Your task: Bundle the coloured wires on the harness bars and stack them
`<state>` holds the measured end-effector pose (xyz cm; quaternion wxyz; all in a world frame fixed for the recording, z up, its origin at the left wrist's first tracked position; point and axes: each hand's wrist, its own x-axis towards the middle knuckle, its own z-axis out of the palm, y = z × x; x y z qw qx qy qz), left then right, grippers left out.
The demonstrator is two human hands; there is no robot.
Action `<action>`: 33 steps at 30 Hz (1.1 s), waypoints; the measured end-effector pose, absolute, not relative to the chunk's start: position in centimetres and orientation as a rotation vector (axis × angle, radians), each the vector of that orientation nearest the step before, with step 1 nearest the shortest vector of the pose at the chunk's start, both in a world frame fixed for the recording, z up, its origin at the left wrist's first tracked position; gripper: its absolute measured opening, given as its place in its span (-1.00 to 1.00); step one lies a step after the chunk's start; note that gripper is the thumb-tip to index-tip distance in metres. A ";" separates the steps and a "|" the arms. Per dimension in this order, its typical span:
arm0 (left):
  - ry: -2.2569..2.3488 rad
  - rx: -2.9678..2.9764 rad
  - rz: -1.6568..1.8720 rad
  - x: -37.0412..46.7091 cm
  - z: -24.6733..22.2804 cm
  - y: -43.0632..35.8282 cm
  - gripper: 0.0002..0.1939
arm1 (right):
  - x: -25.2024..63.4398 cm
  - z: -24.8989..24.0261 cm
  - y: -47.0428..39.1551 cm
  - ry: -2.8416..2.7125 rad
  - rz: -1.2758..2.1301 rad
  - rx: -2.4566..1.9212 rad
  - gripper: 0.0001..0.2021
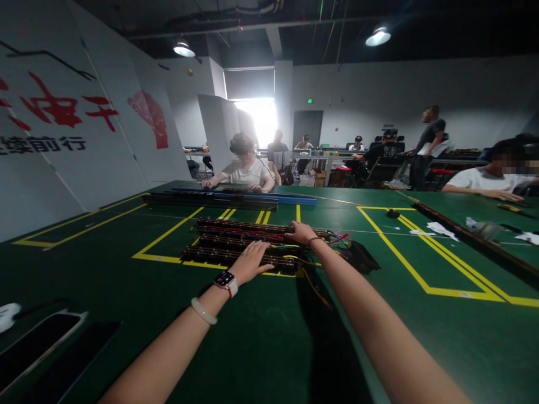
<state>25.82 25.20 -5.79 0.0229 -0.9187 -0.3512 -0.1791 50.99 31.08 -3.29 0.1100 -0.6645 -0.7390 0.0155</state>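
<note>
Several long black strips (225, 242) with copper-coloured lines lie side by side on the green table (252, 342), within a yellow-taped outline. My left hand (251, 261), with a watch and a pale bangle at its wrist, rests on the nearer strips with its fingers stretched out and thumb apart. Further back, my right hand (302, 232) reaches onto the right part of the farther strips. Its fingers bend down around something among the strips and red wires; their tips are partly hidden. Red, green and yellow wires (315, 283) trail from the strips' right ends, near a black piece (362, 257).
Dark and blue rails (295, 200) lie across the far side, in front of a seated person (248, 168). A long dark bar (471, 238) and white scraps (442, 229) lie right. A phone-like dark slab (40, 339) is near left. Another person (497, 177) sits at right.
</note>
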 end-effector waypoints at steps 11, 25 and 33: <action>-0.962 -2.865 -0.459 26.0 -5.7 27.8 -0.07 | 51.3 -4.5 31.0 -2.200 0.101 -1.901 -0.19; -0.864 -2.966 -0.614 27.4 -5.5 24.5 -0.10 | 51.7 -4.5 24.4 -2.147 0.070 -1.927 -0.31; -0.677 -3.008 -0.676 31.0 -5.7 19.9 -0.07 | 55.0 -4.7 17.1 -2.042 0.023 -2.009 -0.34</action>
